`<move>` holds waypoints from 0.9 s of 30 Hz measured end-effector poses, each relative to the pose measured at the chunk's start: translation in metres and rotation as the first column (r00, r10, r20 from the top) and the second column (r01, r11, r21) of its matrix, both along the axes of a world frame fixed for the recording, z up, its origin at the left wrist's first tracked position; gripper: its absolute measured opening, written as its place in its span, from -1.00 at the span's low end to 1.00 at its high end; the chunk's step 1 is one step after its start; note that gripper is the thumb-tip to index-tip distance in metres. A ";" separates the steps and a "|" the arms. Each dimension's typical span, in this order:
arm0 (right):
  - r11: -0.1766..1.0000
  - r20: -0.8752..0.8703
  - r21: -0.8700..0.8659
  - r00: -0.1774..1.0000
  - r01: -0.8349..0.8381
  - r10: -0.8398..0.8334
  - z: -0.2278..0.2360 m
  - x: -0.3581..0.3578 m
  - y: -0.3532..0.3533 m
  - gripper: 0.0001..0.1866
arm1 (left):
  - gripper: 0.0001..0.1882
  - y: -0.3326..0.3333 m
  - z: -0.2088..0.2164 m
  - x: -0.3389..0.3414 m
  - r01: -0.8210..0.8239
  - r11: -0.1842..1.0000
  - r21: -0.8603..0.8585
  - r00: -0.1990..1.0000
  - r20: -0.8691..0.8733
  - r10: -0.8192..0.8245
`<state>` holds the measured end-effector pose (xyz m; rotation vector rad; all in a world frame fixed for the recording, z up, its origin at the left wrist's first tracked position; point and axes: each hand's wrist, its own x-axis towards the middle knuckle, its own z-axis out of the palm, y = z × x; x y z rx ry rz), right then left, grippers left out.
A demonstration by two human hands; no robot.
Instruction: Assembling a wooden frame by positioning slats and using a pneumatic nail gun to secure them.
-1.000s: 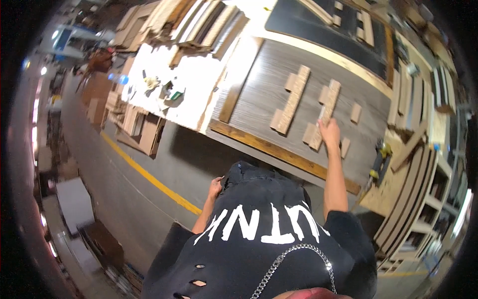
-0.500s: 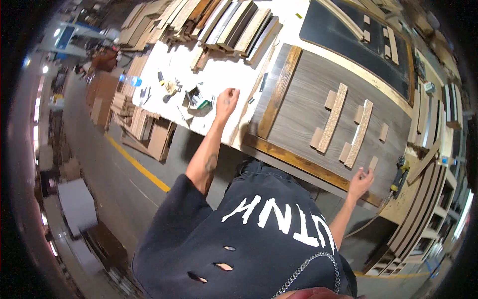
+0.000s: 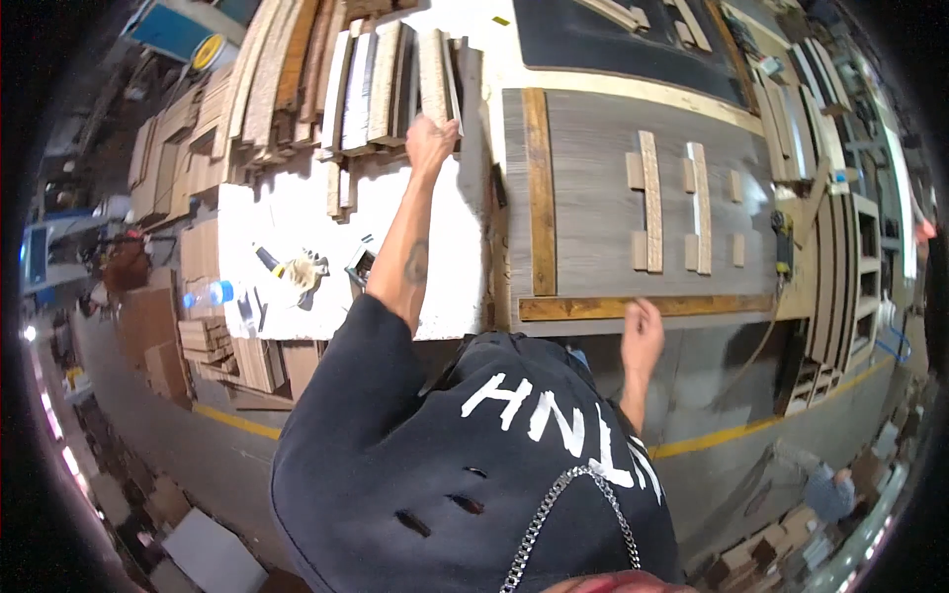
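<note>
My left hand [image 3: 432, 146] is closed around the near end of a speckled particleboard strip [image 3: 432, 74], in a row of edge-stacked strips on the white tabletop. Over the front edge of a grey wood-grain panel [image 3: 593, 203] hangs my right hand [image 3: 643, 334], fingers loosely curled, with nothing visible in them. Brown wooden strips line the panel's left side [image 3: 539, 188] and front [image 3: 593, 307]. Two longer particleboard strips, one on the left [image 3: 650, 203] and one on the right [image 3: 701, 208], lie on the panel with small wooden blocks [image 3: 735, 186] beside them.
Left of my left arm are a pair of gloves [image 3: 301, 272], a small dark box [image 3: 362, 262] and a water bottle [image 3: 210, 294]. A yellow-green power tool [image 3: 782, 245] lies at the panel's right end. A dark panel [image 3: 623, 54] is behind. More board stacks [image 3: 267, 89] stand far left.
My left hand has moved from above the white tabletop forward to the stacked strips and closed on one. My right hand has drawn back left from the small block to the panel's front edge.
</note>
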<state>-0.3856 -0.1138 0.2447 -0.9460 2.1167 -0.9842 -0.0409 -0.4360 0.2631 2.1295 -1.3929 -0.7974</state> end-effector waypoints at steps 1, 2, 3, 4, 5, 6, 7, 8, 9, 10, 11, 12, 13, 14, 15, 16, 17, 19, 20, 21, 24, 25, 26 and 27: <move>0.992 0.015 -0.036 0.993 -0.118 0.118 0.007 0.019 -0.017 -0.60 | -0.38 0.019 0.002 0.003 -0.021 0.998 -0.061 1.000 -0.003 0.021; 0.976 0.041 -0.050 0.976 -0.210 0.212 0.019 0.039 -0.038 -0.57 | -0.35 0.036 -0.002 0.006 -0.039 0.993 -0.114 0.999 -0.007 0.038; 0.956 0.182 -0.080 0.938 -0.283 0.293 0.020 0.055 -0.058 -0.55 | -0.30 0.057 -0.017 0.005 -0.104 0.988 -0.113 0.977 -0.195 0.080; 0.944 0.321 -0.103 0.888 -0.314 0.330 0.024 0.072 -0.078 -0.55 | -0.25 0.077 -0.030 -0.001 -0.164 0.981 -0.100 0.917 -0.381 0.115; 0.927 0.474 -0.182 0.797 -0.329 0.376 0.022 0.084 -0.094 -0.52 | -0.18 0.098 -0.021 -0.015 -0.131 0.991 -0.006 0.801 -0.590 0.102; 0.913 0.574 -0.223 0.712 -0.340 0.405 0.028 0.097 -0.111 -0.43 | -0.12 0.125 -0.010 -0.027 -0.087 0.993 0.084 0.638 -0.761 0.120; 0.907 0.598 -0.215 0.685 -0.362 0.416 0.034 0.106 -0.122 -0.34 | -0.11 0.150 -0.005 -0.039 -0.017 0.996 0.086 0.571 -0.817 0.080; 0.916 0.631 -0.260 0.665 -0.304 0.400 0.037 0.115 -0.127 -0.26 | -0.10 0.174 -0.001 -0.054 0.052 0.995 0.083 0.492 -0.869 0.047; 0.911 0.608 -0.272 0.679 -0.309 0.412 0.037 0.120 -0.130 -0.23 | -0.14 0.198 0.009 -0.067 0.146 0.988 0.050 0.495 -0.869 -0.029; 0.906 0.587 -0.286 0.690 -0.313 0.423 0.039 0.121 -0.135 -0.21 | -0.19 0.213 0.019 -0.078 0.239 0.971 0.016 0.492 -0.864 -0.107; 0.891 0.463 -0.153 0.766 -0.428 0.447 0.032 0.115 -0.138 -0.19 | -0.20 0.221 0.019 -0.080 0.390 0.921 0.009 0.557 -0.798 -0.228; 0.963 0.619 -0.137 0.739 -0.230 0.265 0.026 0.115 -0.135 -0.23 | -0.22 0.225 0.015 -0.081 0.534 0.845 0.022 0.593 -0.722 -0.356; 0.961 0.531 -0.086 0.804 -0.263 0.268 0.016 0.099 -0.135 -0.25 | -0.25 0.218 0.002 -0.080 0.555 0.832 -0.019 0.513 -0.779 -0.360; 0.954 0.441 -0.032 0.852 -0.298 0.281 0.006 0.081 -0.137 -0.26 | -0.25 0.195 -0.006 -0.069 0.637 0.761 0.122 0.611 -0.682 -0.401; 0.953 0.253 -0.010 0.921 -0.304 0.297 0.007 0.076 -0.142 -0.24 | -0.24 0.172 -0.013 -0.064 0.532 0.808 0.253 0.732 -0.616 -0.289; 0.941 0.093 0.082 0.942 -0.329 0.321 -0.001 0.067 -0.147 -0.16 | -0.27 0.149 -0.024 -0.058 0.376 0.916 0.137 0.765 -0.604 -0.224; 0.920 -0.173 0.003 0.906 -0.392 0.386 -0.020 0.057 -0.153 -0.14 | -0.28 0.128 -0.038 -0.064 0.107 0.992 -0.066 0.876 -0.465 -0.126; 0.881 -0.424 -0.038 0.806 -0.472 0.413 -0.036 0.052 -0.165 -0.12 | -0.31 0.077 -0.088 -0.052 0.057 0.948 -0.313 0.990 -0.102 -0.093; 0.842 -0.339 0.189 0.772 -0.505 0.538 -0.026 0.061 -0.175 -0.12 | -0.38 0.061 -0.102 -0.045 0.118 0.973 -0.198 0.991 -0.032 -0.127; 0.753 -0.227 0.399 0.739 -0.523 0.634 -0.022 0.067 -0.179 -0.13 | -0.38 0.045 -0.113 -0.042 0.174 0.984 -0.029 0.984 0.038 -0.173; 0.749 -0.346 0.401 0.671 -0.527 0.656 -0.041 0.069 -0.171 -0.16 | -0.36 0.026 -0.108 -0.047 0.164 0.984 0.063 0.986 -0.029 -0.162; 0.778 -0.339 0.372 0.706 -0.506 0.621 -0.043 0.074 -0.170 -0.17 | -0.36 0.025 -0.108 -0.046 0.159 0.985 0.075 0.987 -0.028 -0.157; 0.771 -0.330 0.379 0.704 -0.511 0.629 -0.044 0.075 -0.170 -0.17 | -0.37 0.023 -0.109 -0.046 0.092 0.993 0.071 0.993 -0.078 -0.086; 0.772 -0.317 0.364 0.710 -0.521 0.628 -0.044 0.076 -0.171 -0.16 | -0.37 0.025 -0.109 -0.046 0.024 0.997 0.069 0.992 -0.127 -0.015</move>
